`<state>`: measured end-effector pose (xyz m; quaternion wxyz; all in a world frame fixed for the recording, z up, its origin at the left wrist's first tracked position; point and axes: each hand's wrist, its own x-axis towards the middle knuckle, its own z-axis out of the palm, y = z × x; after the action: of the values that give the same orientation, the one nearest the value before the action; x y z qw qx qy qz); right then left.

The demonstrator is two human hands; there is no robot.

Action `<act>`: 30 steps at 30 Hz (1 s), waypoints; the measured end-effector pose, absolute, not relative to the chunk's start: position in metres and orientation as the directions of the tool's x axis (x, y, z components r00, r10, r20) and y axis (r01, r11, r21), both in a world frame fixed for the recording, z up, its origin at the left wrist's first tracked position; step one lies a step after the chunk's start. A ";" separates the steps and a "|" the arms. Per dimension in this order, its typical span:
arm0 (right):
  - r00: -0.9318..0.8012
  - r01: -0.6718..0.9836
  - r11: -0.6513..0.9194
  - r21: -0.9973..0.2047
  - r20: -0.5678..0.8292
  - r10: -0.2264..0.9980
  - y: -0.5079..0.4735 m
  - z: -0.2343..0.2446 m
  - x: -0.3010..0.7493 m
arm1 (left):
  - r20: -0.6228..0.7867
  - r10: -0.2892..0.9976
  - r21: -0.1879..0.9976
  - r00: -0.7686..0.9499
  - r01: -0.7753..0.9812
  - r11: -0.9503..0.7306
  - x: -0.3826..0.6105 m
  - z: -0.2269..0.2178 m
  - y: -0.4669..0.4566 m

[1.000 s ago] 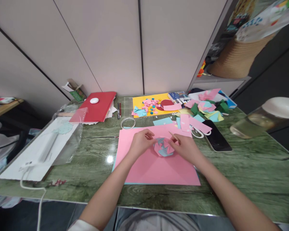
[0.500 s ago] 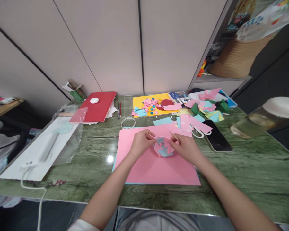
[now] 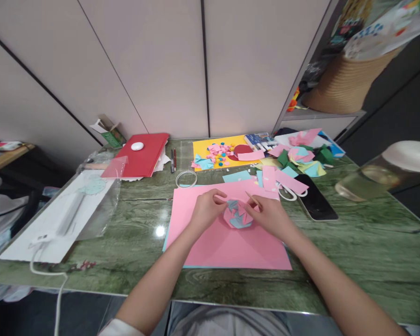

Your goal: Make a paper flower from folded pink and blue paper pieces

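Observation:
A folded pink-and-blue paper piece (image 3: 237, 213) lies on a large pink sheet (image 3: 227, 242) in the middle of the green table. My left hand (image 3: 207, 209) pinches its left edge with fingers closed. My right hand (image 3: 270, 214) grips its right side and also holds a thin wooden stick (image 3: 252, 198) that points up and to the left.
A black phone (image 3: 315, 203) and pink strips (image 3: 283, 181) lie right of the sheet. Paper scraps (image 3: 301, 156), a yellow sheet with small beads (image 3: 217, 154), a red folder (image 3: 140, 161), a tape ring (image 3: 185, 178) and pens sit behind. A jar (image 3: 385, 175) stands far right; a plastic bag (image 3: 91, 196) left.
My left hand's fingers have crept slightly right along the folded piece. Otherwise nothing has visibly moved.

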<state>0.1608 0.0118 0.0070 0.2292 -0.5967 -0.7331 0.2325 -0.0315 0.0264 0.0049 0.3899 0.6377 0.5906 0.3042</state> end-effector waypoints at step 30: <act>-0.181 0.793 0.187 -0.579 0.070 0.981 0.013 0.004 0.162 | -0.079 0.983 0.862 0.167 0.507 -0.017 -0.034 -0.006 0.031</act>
<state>0.1623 0.0132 0.0045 0.2206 -0.6008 -0.7382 0.2129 -0.0336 0.0313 -0.0064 0.4029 0.6490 0.5737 0.2954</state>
